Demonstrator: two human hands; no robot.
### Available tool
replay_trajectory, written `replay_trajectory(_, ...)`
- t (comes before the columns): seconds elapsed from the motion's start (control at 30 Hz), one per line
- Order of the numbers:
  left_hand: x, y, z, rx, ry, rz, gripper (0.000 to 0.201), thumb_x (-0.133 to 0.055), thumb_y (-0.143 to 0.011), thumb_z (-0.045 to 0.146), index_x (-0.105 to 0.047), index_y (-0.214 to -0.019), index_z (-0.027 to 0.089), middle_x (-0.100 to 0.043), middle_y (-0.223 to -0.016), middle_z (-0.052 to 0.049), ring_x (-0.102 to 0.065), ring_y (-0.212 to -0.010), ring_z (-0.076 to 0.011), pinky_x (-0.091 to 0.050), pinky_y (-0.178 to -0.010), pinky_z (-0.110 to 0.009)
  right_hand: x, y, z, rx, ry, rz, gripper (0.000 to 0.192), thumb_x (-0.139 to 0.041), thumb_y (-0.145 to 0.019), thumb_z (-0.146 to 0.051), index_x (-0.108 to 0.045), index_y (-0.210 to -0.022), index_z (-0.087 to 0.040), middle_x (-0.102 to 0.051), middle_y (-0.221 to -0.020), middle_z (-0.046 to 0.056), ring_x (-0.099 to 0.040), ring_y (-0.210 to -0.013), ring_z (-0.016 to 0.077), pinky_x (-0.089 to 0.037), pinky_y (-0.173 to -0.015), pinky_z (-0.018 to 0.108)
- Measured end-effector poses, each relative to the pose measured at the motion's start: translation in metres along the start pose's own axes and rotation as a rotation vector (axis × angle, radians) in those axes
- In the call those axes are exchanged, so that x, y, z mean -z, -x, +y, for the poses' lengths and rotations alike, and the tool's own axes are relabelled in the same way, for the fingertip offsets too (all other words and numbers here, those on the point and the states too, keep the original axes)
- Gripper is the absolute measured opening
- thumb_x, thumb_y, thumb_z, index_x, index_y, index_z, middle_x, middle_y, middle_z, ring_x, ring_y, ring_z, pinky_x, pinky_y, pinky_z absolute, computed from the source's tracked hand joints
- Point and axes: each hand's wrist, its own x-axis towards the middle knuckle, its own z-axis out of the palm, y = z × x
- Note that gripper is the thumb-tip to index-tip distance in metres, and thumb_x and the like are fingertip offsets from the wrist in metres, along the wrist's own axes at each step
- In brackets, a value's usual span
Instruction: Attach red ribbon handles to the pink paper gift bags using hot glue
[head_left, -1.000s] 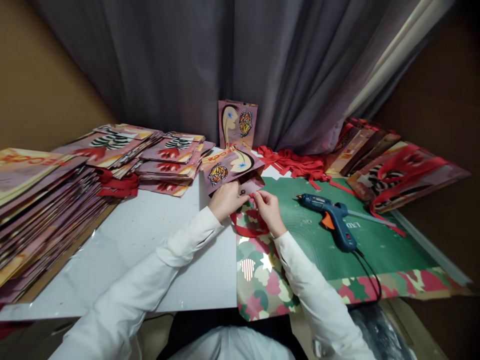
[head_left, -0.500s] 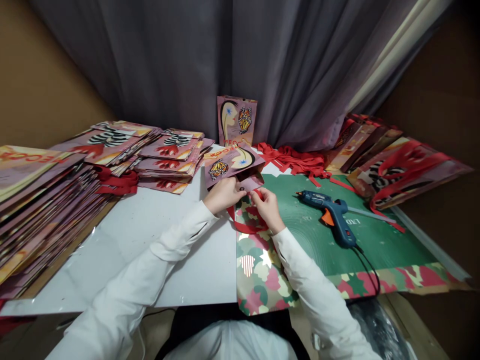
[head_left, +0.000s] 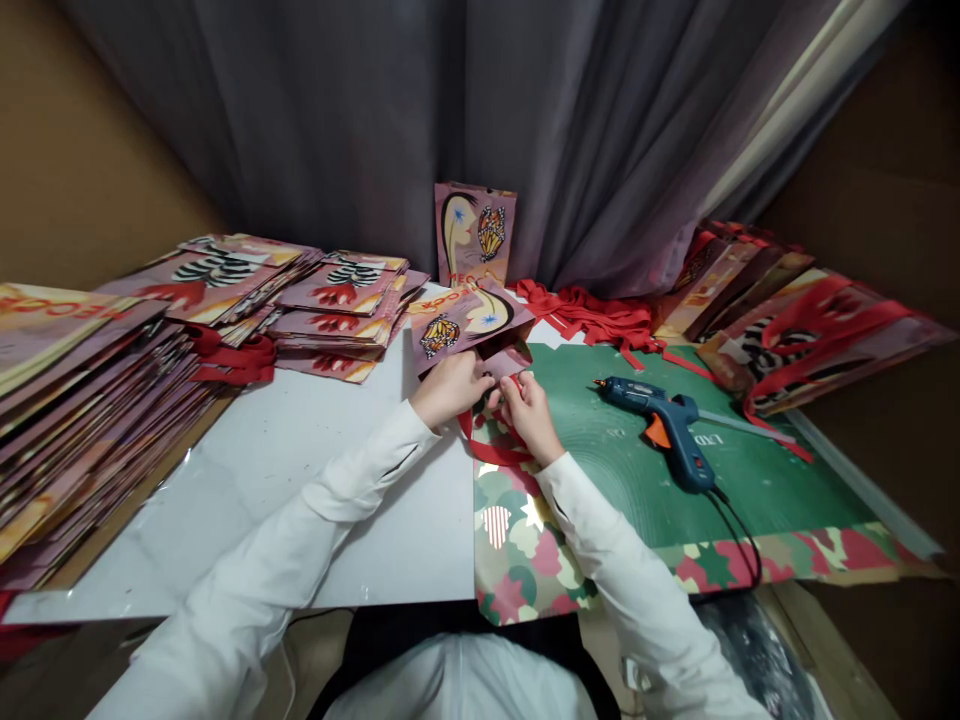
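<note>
Ribbon, the red flat satin handle loop, hangs in a curve just below my two hands, its ends running up under the mouth of the pink printed paper gift bag with the butterfly; that bag lies flat and is my landmark for everything else; my left hand rests on its near edge, fingers curled and pressing the flap down; my right hand sits just right of it, thumb and fingertips pinched narrow on what seems to be a ribbon end at the small punched hole, though the view there is too small to be sure; I judge that I am at the threading or fixing of the handle into the bag's mouth, with the loop already formed and the end not yet settled; the next move calls for a steady pinch and the flap held flat so the ribbon does not slip back out.

Right of the bag, well apart, the blue hot-glue gun with the orange trigger lies on the green cutting mat; behind the bag a pile of loose red ribbons waits; left of it flat stacks of printed bags cover the white tabletop.
</note>
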Motion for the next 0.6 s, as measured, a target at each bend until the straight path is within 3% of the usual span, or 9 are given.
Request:
replay_trajectory(0.13,-0.003,0.002,0.002,-0.018,-0.008,-0.009,0.024,-0.054,-0.089,0.030,-0.059,-0.102,0.011,-0.069,-0.100,-0.013,-0.065,-0.098,-0.0262,-0.047,-0.077,-0.030,0.001,-0.003,-0.001,0.016,-0.084,-0.029,0.042,-0.044,-0.080,-0.066,-0.031,-0.081,-0.026,-0.058,-0.056,-0.009,-0.035,-0.033,0.0064,-0.030,-0.038,0.021)
replay_trajectory(0.27,-0.008,0.001,0.002,-0.067,-0.027,-0.027,0.021,-0.054,-0.088,0.027,-0.059,-0.103,0.012,-0.069,-0.100,-0.012,-0.065,-0.095,-0.0240,-0.046,-0.075,-0.028,0.012,-0.004,-0.007,0.012,-0.101,-0.120,0.045,-0.049,-0.077,-0.067,-0.041,-0.084,-0.024,-0.059,-0.052,-0.007,-0.037,-0.034,0.0067,-0.031,-0.040,0.021)
replay_trajectory(0.4,-0.013,0.002,0.003,-0.112,-0.073,-0.038,0.022,-0.053,-0.089,0.030,-0.059,-0.104,0.014,-0.070,-0.097,-0.011,-0.067,-0.091,-0.0238,-0.046,-0.071,-0.028,0.024,-0.005,-0.009,-0.019,-0.052,-0.199,0.049,-0.054,-0.074,-0.067,-0.053,-0.066,-0.019,-0.051,-0.042,-0.004,-0.038,-0.035,0.0073,-0.034,-0.043,0.023)
replay_trajectory(0.5,-0.017,0.009,0.005,-0.131,-0.139,-0.024,0.029,-0.049,-0.092,0.032,-0.059,-0.112,0.013,-0.070,-0.098,-0.014,-0.067,-0.091,-0.0272,-0.047,-0.071,-0.031,0.028,-0.007,-0.006,-0.014,-0.007,-0.144,0.053,-0.050,-0.076,-0.068,-0.053,-0.054,-0.019,-0.042,-0.037,-0.005,-0.035,-0.036,0.0072,-0.032,-0.044,0.023)
replay_trajectory(0.6,-0.021,0.020,0.006,-0.094,-0.237,0.018,0.031,-0.041,-0.092,0.021,-0.063,-0.106,0.004,-0.068,-0.096,-0.024,-0.067,-0.092,-0.0352,-0.049,-0.073,-0.040,0.029,-0.010,0.000,-0.010,0.049,-0.061,0.053,-0.043,-0.079,-0.064,-0.053,-0.054,-0.019,-0.040,-0.038,-0.005,-0.031,-0.036,0.0071,-0.032,-0.043,0.023)
